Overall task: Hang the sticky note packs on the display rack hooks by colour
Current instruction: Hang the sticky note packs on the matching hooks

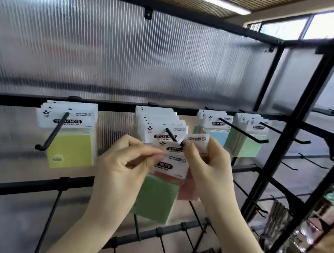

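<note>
Pink pack point(189, 187) between pinching fingers point(188, 149)

We see two bare hands and forearms below the display rack point(184, 112). Left hand point(120, 166): no ring, no watch, no glove. Right hand point(207, 167): likewise unadorned. No sleeve shows on either forearm down to the frame's lower edge. Fingernails look short and plain; motion blur hides finer detail.
</note>
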A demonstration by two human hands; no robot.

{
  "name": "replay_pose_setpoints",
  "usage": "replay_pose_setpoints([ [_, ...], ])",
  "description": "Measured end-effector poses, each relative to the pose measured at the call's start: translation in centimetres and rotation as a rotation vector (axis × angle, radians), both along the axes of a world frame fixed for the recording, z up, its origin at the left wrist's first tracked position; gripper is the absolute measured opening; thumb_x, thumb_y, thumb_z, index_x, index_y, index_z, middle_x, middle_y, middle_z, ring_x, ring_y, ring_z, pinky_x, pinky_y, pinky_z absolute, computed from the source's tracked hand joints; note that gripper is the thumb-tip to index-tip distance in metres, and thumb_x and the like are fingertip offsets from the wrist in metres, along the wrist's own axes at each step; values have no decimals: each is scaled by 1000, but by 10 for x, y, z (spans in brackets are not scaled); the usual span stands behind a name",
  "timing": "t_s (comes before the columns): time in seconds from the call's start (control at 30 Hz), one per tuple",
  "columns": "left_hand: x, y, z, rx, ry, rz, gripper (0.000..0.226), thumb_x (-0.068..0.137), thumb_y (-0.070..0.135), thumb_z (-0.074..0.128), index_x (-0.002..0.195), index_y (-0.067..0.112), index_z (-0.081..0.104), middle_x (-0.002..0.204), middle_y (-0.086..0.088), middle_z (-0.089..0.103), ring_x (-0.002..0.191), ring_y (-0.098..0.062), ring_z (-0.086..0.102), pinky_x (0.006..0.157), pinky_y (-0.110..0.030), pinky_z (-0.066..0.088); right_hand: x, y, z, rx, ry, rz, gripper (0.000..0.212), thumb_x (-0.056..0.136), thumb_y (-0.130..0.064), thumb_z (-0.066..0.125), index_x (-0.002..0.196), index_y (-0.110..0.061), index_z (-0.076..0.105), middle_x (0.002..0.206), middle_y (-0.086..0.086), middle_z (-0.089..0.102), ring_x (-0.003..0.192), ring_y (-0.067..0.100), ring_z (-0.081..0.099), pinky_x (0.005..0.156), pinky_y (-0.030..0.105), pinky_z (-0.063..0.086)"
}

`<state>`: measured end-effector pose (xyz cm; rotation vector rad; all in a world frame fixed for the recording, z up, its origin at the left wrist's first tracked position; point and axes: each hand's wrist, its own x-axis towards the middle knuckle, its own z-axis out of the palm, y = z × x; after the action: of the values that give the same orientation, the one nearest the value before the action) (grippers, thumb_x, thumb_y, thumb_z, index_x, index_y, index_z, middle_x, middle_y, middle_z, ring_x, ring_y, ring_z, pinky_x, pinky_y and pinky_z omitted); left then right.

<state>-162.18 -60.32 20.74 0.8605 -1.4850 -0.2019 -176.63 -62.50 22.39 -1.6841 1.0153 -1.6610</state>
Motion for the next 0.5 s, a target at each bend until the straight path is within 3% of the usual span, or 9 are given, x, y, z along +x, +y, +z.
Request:
replay_pose_setpoints([
  [0.17, 2, -3, 2, 90, 72, -79, 13, 74, 18, 71, 86, 22, 75, 74, 10, 61, 74, 0, 60, 69, -4, 41, -2, -1, 9, 36, 97, -37, 18, 90, -10, 61, 73, -7, 57, 64, -3, 65, 61, 9, 59, 54, 27, 47],
  [0.27, 5, -7, 2, 141, 97, -124, 18, 73, 20, 70, 90, 17, 76, 75, 15, 58, 61, 4, 54, 58, -3, 38, 1, -8, 7, 92, 127, -30, 15, 90, -11, 62, 75, -11, 61, 63, -11, 67, 61, -1, 61, 56, 15, 47],
  [0.4, 15, -19, -3, 175, 61, -122, 14, 76, 16, 72, 89, 17, 76, 72, 19, 58, 63, 9, 53, 62, -2, 37, 9, -21, -2, 63, 118, -121, 13, 90, -14, 64, 81, -4, 62, 67, -4, 66, 64, 7, 59, 60, 24, 46],
  [0.5, 22, -25, -10, 155, 8, -70, 13, 76, 16, 73, 88, 18, 75, 71, 16, 57, 65, 10, 51, 63, -2, 36, 17, -27, -8, 20, 102, -242, 13, 86, -16, 69, 89, -10, 58, 80, -2, 64, 73, 8, 57, 66, 19, 45],
])
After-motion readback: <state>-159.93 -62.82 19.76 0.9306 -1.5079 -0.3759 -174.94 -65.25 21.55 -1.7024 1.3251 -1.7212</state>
